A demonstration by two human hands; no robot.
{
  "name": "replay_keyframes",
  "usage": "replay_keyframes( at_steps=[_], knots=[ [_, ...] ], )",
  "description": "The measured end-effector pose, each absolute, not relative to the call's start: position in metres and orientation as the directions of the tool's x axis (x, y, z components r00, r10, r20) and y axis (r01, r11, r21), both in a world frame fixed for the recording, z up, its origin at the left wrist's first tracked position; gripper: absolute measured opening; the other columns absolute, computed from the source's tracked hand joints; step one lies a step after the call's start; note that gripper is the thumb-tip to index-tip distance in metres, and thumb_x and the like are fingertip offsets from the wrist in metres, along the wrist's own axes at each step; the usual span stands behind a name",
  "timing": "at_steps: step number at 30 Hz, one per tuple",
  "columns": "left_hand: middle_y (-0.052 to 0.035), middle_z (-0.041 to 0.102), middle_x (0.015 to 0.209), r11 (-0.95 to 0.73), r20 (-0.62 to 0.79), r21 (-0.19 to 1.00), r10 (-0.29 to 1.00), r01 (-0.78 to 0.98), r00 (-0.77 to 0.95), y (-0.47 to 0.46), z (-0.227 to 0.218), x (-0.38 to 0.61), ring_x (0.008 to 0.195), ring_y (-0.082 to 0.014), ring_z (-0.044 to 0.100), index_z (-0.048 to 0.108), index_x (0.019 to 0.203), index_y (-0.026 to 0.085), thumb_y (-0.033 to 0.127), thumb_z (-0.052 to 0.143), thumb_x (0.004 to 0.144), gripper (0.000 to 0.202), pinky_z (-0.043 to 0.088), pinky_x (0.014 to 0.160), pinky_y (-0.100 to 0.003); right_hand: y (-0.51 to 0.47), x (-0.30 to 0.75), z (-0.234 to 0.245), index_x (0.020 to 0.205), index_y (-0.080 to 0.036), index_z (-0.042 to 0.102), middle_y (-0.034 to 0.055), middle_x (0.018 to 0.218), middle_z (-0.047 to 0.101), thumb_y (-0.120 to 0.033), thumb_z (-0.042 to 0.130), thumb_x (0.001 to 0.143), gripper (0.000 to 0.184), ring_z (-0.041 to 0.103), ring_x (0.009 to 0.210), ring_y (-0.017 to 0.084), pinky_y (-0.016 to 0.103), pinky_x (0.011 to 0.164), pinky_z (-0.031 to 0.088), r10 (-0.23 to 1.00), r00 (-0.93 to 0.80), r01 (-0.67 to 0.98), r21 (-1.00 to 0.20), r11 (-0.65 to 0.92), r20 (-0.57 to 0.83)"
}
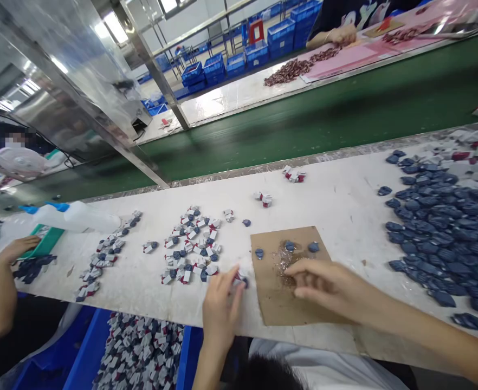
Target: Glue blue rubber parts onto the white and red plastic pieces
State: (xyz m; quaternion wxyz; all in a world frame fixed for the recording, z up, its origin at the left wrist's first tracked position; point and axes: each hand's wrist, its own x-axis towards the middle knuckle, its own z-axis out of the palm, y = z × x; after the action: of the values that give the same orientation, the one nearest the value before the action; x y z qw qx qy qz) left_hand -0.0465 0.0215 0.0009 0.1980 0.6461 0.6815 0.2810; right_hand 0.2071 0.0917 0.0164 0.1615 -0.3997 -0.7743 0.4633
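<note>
My left hand (219, 304) is at the left edge of a brown cardboard sheet (279, 303). Its index finger and thumb close around a small white, red and dark blue plastic piece (242, 280). Over the sheet, my right hand (319, 283) has its fingers curled and drawn together; whatever they hold, if anything, is hidden. Under those fingertips lies a shiny wet patch (282, 261). Along the sheet's upper part sit dark blue parts, one on the left (259, 253), one in the middle (290, 246) and one on the right (313, 247).
Dark blue parts (446, 233) are heaped on the right, with white and red ones (477, 160) behind. Assembled pieces (192, 244) cluster left of my hands. A blue crate (192, 352) holds many more below. A co-worker's hand (21, 248) touches a green tray (46, 241).
</note>
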Motion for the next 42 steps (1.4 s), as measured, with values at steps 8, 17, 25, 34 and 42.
replay_keyframes(
  at_steps=[8,17,25,34,42],
  knots=[
    [-0.0197,0.06,0.123,-0.094,0.475,0.225,0.88,0.97,-0.025,0.1,0.008,-0.023,0.116,-0.0343,0.052,0.064,0.122,0.014,0.033,0.052,0.093,0.037,0.045,0.099,-0.054,0.16,0.338,0.003,0.091,-0.017,0.067,0.0179,0.1,0.068,-0.048,0.035,0.086,0.045,0.06,0.096,0.037,0.039,0.057,0.046,0.984,-0.101,0.937,-0.32,0.144,0.147],
    [-0.0187,0.064,0.117,-0.127,0.006,0.472,0.99,0.872,0.141,0.242,0.006,0.026,0.108,-0.0301,0.061,0.059,0.124,0.013,0.028,0.059,0.088,0.039,0.049,0.091,-0.042,0.201,0.372,0.003,0.105,-0.014,0.066,0.0146,0.105,0.064,-0.032,0.047,0.095,0.028,0.058,0.101,0.027,0.033,0.067,0.049,0.978,-0.209,0.978,-0.017,0.209,0.009],
    [-0.0134,0.061,0.116,-0.064,-0.097,0.678,0.98,0.732,0.175,0.229,0.002,0.012,0.091,-0.0209,0.065,0.064,0.113,0.014,0.038,0.068,0.08,0.04,0.05,0.087,-0.033,0.24,0.374,-0.003,0.09,-0.016,0.062,0.0016,0.089,0.061,-0.028,0.058,0.094,0.013,0.058,0.078,0.013,0.029,0.069,0.05,0.962,-0.261,0.963,-0.094,0.253,-0.083],
    [-0.0069,0.066,0.098,0.007,-0.069,0.893,0.99,0.451,0.12,0.221,0.011,0.024,0.092,-0.0224,0.061,0.07,0.092,0.018,0.024,0.067,0.078,0.015,0.049,0.085,-0.033,0.201,0.344,0.005,0.106,-0.019,0.062,0.0126,0.094,0.064,-0.041,0.047,0.089,0.031,0.063,0.078,0.024,0.034,0.061,0.053,0.953,-0.301,0.799,-0.555,0.233,-0.033],
    [-0.0041,0.055,0.087,0.169,-0.171,0.982,0.985,-0.079,-0.019,0.149,0.029,0.006,0.068,-0.0112,0.054,0.064,0.113,0.016,0.059,0.051,0.085,0.053,0.047,0.049,-0.019,0.137,0.261,0.036,0.107,-0.022,0.063,0.0082,0.091,0.069,-0.058,0.048,0.091,0.042,0.065,0.068,0.02,0.033,0.062,0.055,0.84,-0.5,0.518,-0.85,0.095,-0.211]
  ],
)
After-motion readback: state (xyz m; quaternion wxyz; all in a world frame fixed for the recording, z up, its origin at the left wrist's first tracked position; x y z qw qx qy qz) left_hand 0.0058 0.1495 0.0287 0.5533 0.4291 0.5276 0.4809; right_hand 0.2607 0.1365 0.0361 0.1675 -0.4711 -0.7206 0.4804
